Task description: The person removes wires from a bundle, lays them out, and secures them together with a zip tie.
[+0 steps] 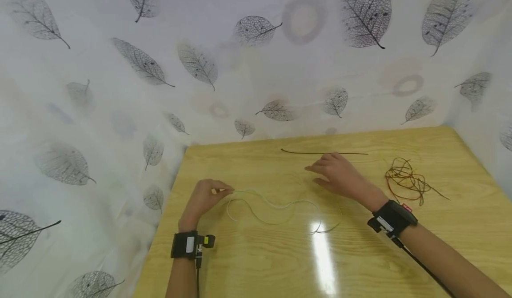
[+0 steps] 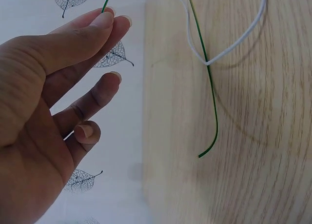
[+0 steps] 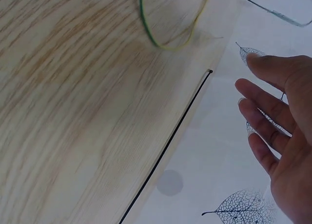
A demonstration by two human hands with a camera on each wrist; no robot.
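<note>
My left hand pinches the end of a thin green cord between thumb and forefinger; the other fingers are loosely bent. The cord loops back, and its free tip hangs lower in the left wrist view. A white cord bends around it and crosses it there. In the head view the pale strands run in waves to the right. My right hand hovers near the back of the table with fingers loosely extended, holding nothing. Close beyond it lies a straight dark cord with a small knot at its left end.
A tangle of brown and red cord lies at the table's right, with a faint yellow cord behind it. A leaf-patterned curtain stands along the table's back and sides. Light glares off the tabletop in front.
</note>
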